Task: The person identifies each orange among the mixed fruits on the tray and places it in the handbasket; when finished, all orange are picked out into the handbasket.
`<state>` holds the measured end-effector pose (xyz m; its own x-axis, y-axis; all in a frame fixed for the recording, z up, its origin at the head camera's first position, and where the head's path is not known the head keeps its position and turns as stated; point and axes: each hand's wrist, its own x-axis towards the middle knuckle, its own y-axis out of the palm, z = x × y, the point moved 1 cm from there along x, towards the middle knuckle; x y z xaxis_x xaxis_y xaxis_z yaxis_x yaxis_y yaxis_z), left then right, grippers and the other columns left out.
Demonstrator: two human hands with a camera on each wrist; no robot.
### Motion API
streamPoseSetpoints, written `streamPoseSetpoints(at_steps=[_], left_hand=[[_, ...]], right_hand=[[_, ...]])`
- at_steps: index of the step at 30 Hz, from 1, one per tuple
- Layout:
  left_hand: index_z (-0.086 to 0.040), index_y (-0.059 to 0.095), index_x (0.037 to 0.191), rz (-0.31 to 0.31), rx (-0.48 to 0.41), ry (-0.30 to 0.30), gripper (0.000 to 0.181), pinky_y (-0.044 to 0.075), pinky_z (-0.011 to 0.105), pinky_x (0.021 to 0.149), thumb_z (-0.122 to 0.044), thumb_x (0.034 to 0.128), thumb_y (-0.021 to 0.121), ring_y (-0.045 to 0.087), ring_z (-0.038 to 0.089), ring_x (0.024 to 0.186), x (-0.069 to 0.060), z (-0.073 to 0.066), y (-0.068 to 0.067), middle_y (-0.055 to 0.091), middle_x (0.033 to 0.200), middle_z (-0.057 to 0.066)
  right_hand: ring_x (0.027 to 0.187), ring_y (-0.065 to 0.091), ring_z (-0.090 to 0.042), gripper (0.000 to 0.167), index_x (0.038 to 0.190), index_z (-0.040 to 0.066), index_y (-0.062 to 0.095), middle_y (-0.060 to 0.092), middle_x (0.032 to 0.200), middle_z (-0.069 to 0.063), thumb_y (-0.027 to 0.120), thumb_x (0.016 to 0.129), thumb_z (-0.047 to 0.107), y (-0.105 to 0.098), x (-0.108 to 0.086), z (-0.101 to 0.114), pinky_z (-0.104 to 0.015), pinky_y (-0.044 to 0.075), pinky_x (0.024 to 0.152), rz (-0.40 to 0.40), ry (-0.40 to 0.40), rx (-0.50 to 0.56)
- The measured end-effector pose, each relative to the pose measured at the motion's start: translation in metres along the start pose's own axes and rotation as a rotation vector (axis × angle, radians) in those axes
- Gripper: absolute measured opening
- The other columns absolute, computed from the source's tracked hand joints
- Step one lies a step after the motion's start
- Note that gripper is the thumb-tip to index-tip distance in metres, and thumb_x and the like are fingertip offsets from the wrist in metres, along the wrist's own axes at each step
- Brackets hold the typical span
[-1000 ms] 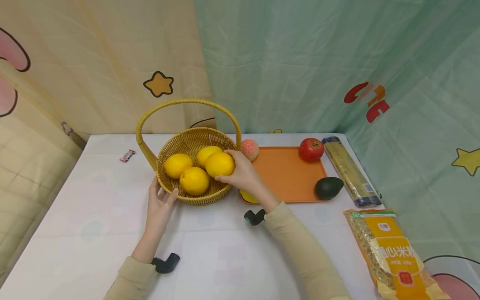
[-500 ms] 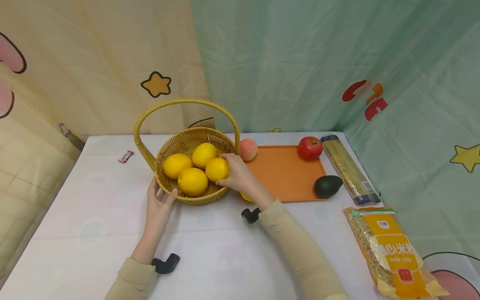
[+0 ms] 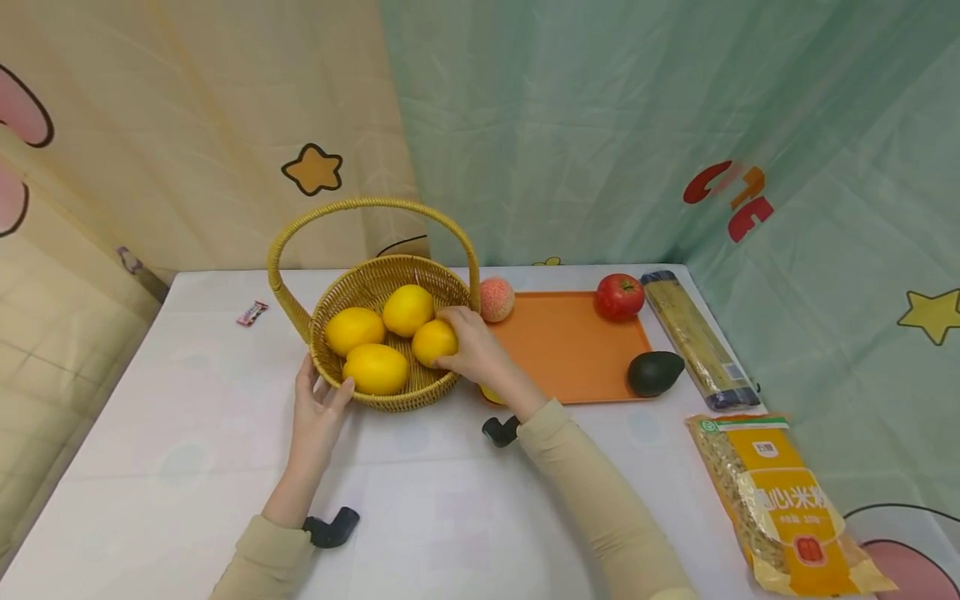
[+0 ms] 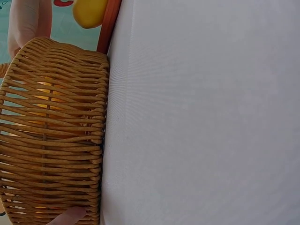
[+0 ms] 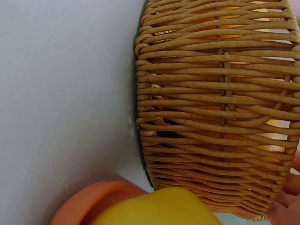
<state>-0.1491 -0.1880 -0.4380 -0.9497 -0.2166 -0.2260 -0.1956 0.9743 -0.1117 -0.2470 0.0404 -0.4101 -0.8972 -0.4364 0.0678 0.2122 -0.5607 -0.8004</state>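
Observation:
A round wicker basket (image 3: 401, 402) with a tall arched handle stands on the white table. In it lie several lemons: one at the left (image 3: 355, 331), one at the back (image 3: 408, 310) and one at the front (image 3: 377, 370). My right hand (image 3: 483, 354) holds another lemon (image 3: 434, 343) inside the basket's right side, thumb and fingers on either side of it. At the front left, my left hand (image 3: 318, 412) grips the basket, its thumb at the rim. One fingertip (image 4: 70, 216) touches the weave in the left wrist view.
Right of the basket lies an orange tray (image 3: 562, 350) bearing a red apple (image 3: 619, 297), a dark green avocado (image 3: 656, 373) and a yellow thing (image 5: 161, 208), mostly hidden. A pink peach (image 3: 497, 299) sits by its corner. Noodle packs (image 3: 701, 342) (image 3: 787, 500) lie farther right; a small candy (image 3: 252, 313), left.
My right hand has moved slightly left and lowered its lemon among the others. The front lemon has turned and shifted left, and the back one has moved slightly. My left hand stays at the basket.

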Motion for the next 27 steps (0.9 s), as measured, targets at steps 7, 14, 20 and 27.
streamPoseSetpoints(at_steps=[7, 14, 20, 27], left_hand=[[-0.022, -0.010, 0.159, 0.005, 0.033, 0.004, 0.086, 0.036, 0.042, 0.118, -0.021, 0.1013, 0.054, 0.014, 0.028, 0.152, 0.002, 0.001, -0.004, -0.005, 0.167, 0.002], [-0.019, -0.011, 0.158, 0.011, 0.069, 0.006, 0.089, 0.035, 0.046, 0.118, -0.021, 0.1002, 0.056, 0.016, 0.032, 0.151, 0.007, 0.001, -0.008, -0.005, 0.167, 0.006], [-0.014, -0.010, 0.158, 0.035, 0.192, 0.014, 0.090, 0.033, 0.052, 0.119, -0.030, 0.0998, 0.057, 0.019, 0.037, 0.150, 0.002, -0.009, -0.014, 0.001, 0.166, 0.014], [-0.008, 0.000, 0.159, -0.035, 0.312, 0.143, 0.084, 0.031, 0.056, 0.118, -0.027, 0.0998, 0.057, 0.019, 0.035, 0.151, -0.008, -0.039, -0.022, 0.008, 0.165, 0.017]], right_hand=[[0.131, 0.049, -0.027, 0.060, 0.137, 0.004, 0.054, 0.054, 0.139, -0.011, 0.079, 0.084, 0.020, -0.011, -0.006, 0.003, -0.040, 0.042, 0.115, -0.097, -0.010, 0.123], [0.119, 0.055, -0.031, 0.052, 0.136, 0.007, 0.056, 0.057, 0.138, -0.010, 0.074, 0.089, 0.022, -0.025, -0.014, 0.000, -0.043, 0.052, 0.099, -0.150, 0.015, 0.234], [0.126, 0.055, -0.035, 0.046, 0.136, 0.002, 0.056, 0.057, 0.137, -0.016, 0.068, 0.094, 0.016, -0.042, -0.026, -0.005, -0.044, 0.050, 0.106, -0.177, 0.012, 0.374], [0.127, 0.053, -0.034, 0.042, 0.133, -0.003, 0.056, 0.057, 0.135, -0.018, 0.066, 0.094, 0.011, -0.067, -0.044, -0.013, -0.049, 0.048, 0.108, -0.270, 0.030, 0.459]])
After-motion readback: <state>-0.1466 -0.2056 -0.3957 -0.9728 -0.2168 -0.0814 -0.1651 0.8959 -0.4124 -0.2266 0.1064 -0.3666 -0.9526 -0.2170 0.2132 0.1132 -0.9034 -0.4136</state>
